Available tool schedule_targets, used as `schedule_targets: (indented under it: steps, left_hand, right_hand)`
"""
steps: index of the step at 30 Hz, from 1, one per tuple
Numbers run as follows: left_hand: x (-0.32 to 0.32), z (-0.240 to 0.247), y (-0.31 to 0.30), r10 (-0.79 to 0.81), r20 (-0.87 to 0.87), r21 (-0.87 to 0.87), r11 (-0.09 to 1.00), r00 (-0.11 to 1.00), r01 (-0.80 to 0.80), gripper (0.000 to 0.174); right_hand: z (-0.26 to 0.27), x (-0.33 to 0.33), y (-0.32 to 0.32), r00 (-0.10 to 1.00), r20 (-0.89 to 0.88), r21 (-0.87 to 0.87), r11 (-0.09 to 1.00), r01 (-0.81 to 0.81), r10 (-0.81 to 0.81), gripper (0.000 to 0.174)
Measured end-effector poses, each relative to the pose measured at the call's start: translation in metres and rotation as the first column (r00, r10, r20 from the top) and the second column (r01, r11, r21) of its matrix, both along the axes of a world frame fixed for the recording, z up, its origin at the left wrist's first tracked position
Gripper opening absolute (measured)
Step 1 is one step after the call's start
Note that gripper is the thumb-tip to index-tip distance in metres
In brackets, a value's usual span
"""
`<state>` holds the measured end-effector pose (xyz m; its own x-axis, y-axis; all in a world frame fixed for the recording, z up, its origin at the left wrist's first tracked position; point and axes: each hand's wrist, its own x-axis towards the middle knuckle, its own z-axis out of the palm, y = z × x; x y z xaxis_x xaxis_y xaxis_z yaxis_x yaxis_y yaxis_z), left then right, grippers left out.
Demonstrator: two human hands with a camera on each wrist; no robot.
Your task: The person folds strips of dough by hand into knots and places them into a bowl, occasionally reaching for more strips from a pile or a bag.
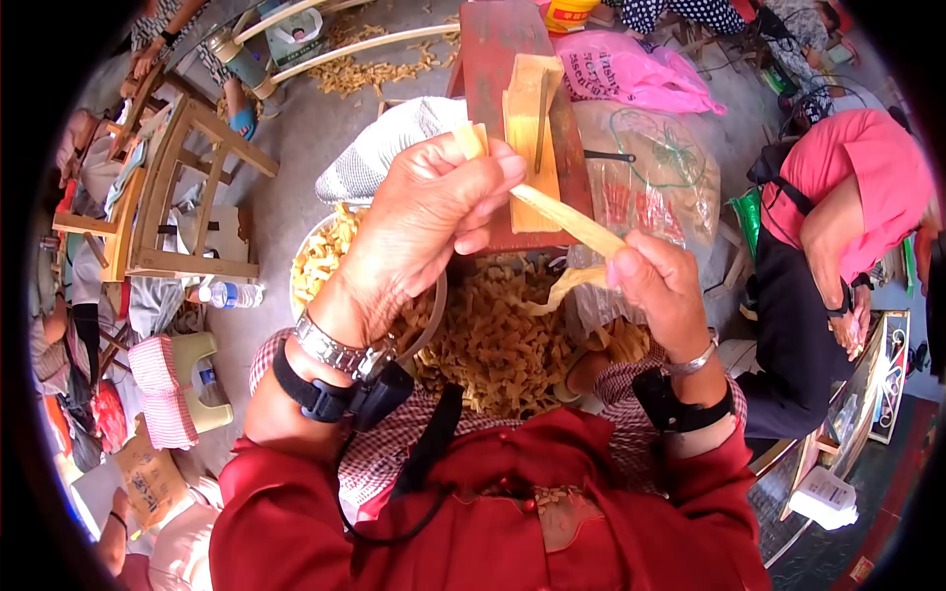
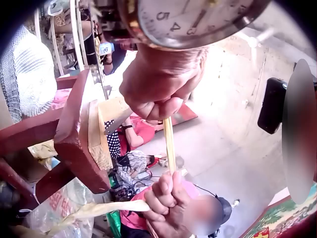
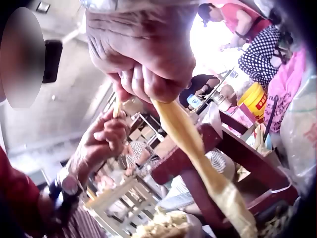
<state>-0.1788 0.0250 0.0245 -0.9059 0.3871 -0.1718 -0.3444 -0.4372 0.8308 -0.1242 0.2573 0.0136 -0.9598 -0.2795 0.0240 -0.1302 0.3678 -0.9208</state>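
My left hand (image 1: 419, 202), wearing a metal watch, pinches one end of a long pale yellow strip (image 1: 572, 219) between thumb and fingers. To the right, my right hand (image 1: 665, 291) grips the same strip, and its loose tail (image 1: 562, 286) hangs past the fingers. Between the hands the strip runs straight, slanting down to the right in the head view. Just behind them, a wooden block (image 1: 532, 202) with a thin dark blade (image 1: 540, 133) stands on a dark red bench (image 1: 488, 39). The right wrist view shows the tail (image 3: 213, 173) hanging below the right fist.
A large heap of yellowish pieces (image 1: 493, 335) lies below the hands, beside a tub (image 1: 296, 271) of paler pieces. Clear plastic bags (image 1: 650, 148) and a pink bag (image 1: 641, 69) lie right of the bench. A person in pink (image 1: 857, 187) sits at the right; wooden chairs (image 1: 187, 187) stand left.
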Motion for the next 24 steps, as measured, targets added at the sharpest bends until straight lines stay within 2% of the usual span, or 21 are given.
schedule_targets:
  steps: [1, 3, 4, 7, 8, 11, 13, 14, 17, 18, 21, 22, 23, 24]
  left_hand:
    - [-0.001, 0.001, 0.0, 0.017, 0.014, 0.002, 1.0, 1.0, -0.017, 0.005]
    - [-0.011, 0.001, 0.004, 0.077, -0.095, -0.065, 0.994, 0.993, -0.083, 0.006]
    - [-0.017, 0.002, 0.008, 0.104, -0.132, -0.078, 0.99, 0.986, -0.114, 0.006]
    - [-0.035, 0.006, 0.016, 0.129, -0.207, -0.111, 0.982, 0.97, -0.155, 0.008]
    - [-0.039, 0.003, 0.019, 0.131, -0.233, -0.124, 0.979, 0.963, -0.163, 0.01]
    - [-0.053, -0.008, 0.023, 0.145, -0.265, -0.193, 0.961, 0.953, -0.2, 0.012]
    - [-0.061, -0.027, 0.024, 0.147, -0.29, -0.296, 0.926, 0.946, -0.235, 0.012]
    - [-0.065, -0.039, 0.021, 0.086, -0.287, -0.381, 0.903, 0.954, -0.196, 0.013]
    - [-0.071, -0.068, 0.012, 0.117, -0.529, -0.585, 0.667, 0.84, -0.461, 0.014]
    - [-0.076, -0.08, 0.01, 0.134, -0.54, -0.581, 0.655, 0.831, -0.483, 0.018]
    - [-0.038, -0.026, -0.006, -0.118, -0.256, -0.631, 0.773, 0.96, -0.073, 0.027]
    - [-0.025, -0.006, -0.006, -0.255, -0.136, -0.735, 0.674, 0.957, 0.075, 0.029]
    - [-0.015, 0.001, -0.005, -0.4, -0.106, -0.773, 0.609, 0.911, 0.177, 0.028]
    - [-0.007, 0.0, -0.003, -0.441, -0.101, -0.738, 0.635, 0.892, 0.23, 0.029]
  right_hand:
    - [0.005, -0.008, 0.001, 0.998, -0.055, 0.077, 0.997, -0.003, 0.008, 0.036]
    - [0.011, -0.029, 0.003, 0.987, -0.156, 0.229, 0.973, 0.001, 0.036, 0.036]
    - [0.006, -0.041, 0.004, 0.963, -0.268, 0.183, 0.983, 0.022, 0.028, 0.035]
    - [0.012, -0.066, 0.008, 0.949, -0.309, 0.152, 0.981, 0.117, -0.065, 0.033]
    - [0.017, -0.071, 0.008, 0.959, -0.268, 0.166, 0.977, 0.135, -0.087, 0.033]
    - [0.008, -0.083, 0.003, 0.915, -0.388, 0.226, 0.951, 0.21, -0.11, 0.031]
    - [-0.02, -0.091, 0.005, 0.943, -0.311, 0.27, 0.941, 0.206, -0.117, 0.029]
    - [-0.032, -0.094, 0.005, 0.954, -0.276, 0.293, 0.935, 0.199, -0.117, 0.028]
    - [-0.047, -0.088, 0.013, 0.99, -0.13, 0.426, 0.898, 0.11, -0.059, 0.025]
    - [-0.047, -0.086, 0.014, 0.994, -0.1, 0.412, 0.907, 0.09, -0.054, 0.028]
    - [-0.023, -0.06, 0.011, 0.99, -0.041, 0.101, 0.985, 0.14, -0.137, 0.029]
    - [-0.019, -0.053, 0.005, 0.99, -0.073, 0.034, 0.992, 0.126, -0.123, 0.026]
    - [-0.016, -0.046, -0.001, 0.988, -0.105, -0.032, 0.994, 0.106, -0.108, 0.024]
    - [-0.01, -0.037, -0.007, 0.99, -0.114, -0.066, 0.995, 0.078, -0.086, 0.022]
